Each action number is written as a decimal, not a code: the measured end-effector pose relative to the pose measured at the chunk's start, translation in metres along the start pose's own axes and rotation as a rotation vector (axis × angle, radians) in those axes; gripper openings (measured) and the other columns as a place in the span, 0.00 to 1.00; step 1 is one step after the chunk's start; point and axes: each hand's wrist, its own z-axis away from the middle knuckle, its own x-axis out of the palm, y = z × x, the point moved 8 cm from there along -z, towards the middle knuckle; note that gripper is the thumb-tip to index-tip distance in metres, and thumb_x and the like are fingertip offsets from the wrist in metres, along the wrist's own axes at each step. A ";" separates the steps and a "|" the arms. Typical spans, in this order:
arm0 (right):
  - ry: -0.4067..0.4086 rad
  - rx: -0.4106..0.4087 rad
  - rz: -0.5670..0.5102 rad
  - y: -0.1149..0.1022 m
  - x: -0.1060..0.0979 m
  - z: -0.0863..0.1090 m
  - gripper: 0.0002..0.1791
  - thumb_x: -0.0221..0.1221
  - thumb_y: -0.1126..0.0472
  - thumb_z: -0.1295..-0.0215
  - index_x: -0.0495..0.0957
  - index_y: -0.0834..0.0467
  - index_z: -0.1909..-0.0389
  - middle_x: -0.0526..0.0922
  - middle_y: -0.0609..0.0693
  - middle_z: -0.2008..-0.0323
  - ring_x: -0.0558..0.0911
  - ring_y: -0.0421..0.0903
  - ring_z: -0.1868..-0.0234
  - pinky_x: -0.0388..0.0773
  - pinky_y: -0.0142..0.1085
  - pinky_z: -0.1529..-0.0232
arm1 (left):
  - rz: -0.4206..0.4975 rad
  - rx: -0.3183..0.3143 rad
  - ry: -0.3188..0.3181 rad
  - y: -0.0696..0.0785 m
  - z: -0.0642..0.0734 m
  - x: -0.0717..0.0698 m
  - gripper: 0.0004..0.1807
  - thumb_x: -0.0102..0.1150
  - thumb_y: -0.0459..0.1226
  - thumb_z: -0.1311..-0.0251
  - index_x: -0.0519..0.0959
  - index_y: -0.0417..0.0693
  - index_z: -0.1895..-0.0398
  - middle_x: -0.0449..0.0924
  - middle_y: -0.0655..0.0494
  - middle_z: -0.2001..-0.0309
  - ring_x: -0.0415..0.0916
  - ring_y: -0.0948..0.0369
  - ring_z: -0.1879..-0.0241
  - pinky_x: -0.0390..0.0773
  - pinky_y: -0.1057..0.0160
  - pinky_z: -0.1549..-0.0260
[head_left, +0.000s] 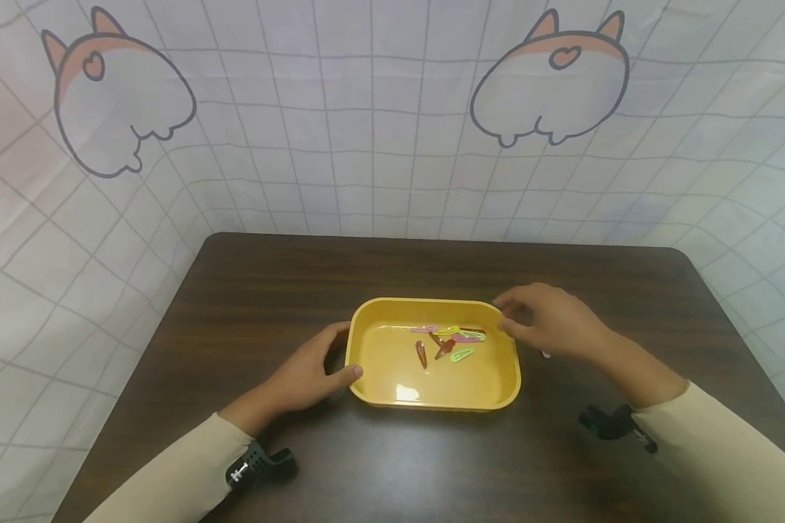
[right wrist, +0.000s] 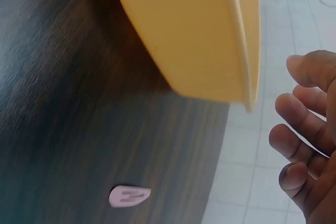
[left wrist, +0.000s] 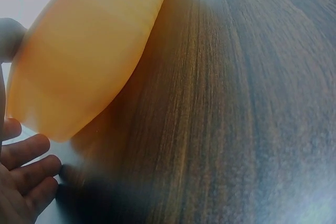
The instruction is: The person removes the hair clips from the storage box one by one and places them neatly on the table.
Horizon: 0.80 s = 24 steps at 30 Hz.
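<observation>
A shallow yellow tray sits on the table, and several snap hair clips in green, pink, yellow and brown lie inside it. My left hand grips the tray's left end, thumb over the rim and fingers along the outer wall; the left wrist view shows these fingers near the tray's corner. At the far right corner, my right hand hovers beside the rim with loosely bent fingers and holds nothing. Below it on the table lies a pink hair clip, mostly hidden by the hand in the head view.
The dark wood-grain table extends around the tray. A white grid-patterned cloth with cartoon animal drawings hangs behind it and at both sides. Black straps with camera mounts sit on both wrists.
</observation>
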 end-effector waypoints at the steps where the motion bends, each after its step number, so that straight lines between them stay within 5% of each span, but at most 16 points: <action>1: 0.004 -0.012 0.018 -0.003 0.001 -0.002 0.20 0.68 0.53 0.34 0.83 0.57 0.45 0.86 0.49 0.56 0.82 0.46 0.65 0.83 0.48 0.60 | -0.001 0.000 0.000 0.000 0.000 0.000 0.43 0.68 0.53 0.37 0.62 0.50 0.24 0.71 0.54 0.31 0.67 0.52 0.30 0.66 0.42 0.34; 4: 0.011 -0.050 0.043 -0.012 0.004 -0.007 0.20 0.70 0.53 0.36 0.84 0.57 0.46 0.86 0.48 0.57 0.82 0.51 0.54 0.82 0.50 0.55 | -0.004 0.002 0.000 0.000 0.000 0.000 0.42 0.68 0.53 0.37 0.62 0.51 0.24 0.71 0.55 0.32 0.67 0.53 0.31 0.66 0.42 0.34; 24: -0.047 -0.197 0.038 -0.051 0.031 -0.028 0.22 0.70 0.48 0.37 0.85 0.57 0.48 0.86 0.46 0.55 0.83 0.46 0.52 0.81 0.46 0.51 | 0.000 -0.004 0.003 0.000 -0.001 -0.001 0.42 0.69 0.52 0.37 0.63 0.50 0.24 0.72 0.54 0.32 0.68 0.53 0.31 0.67 0.44 0.34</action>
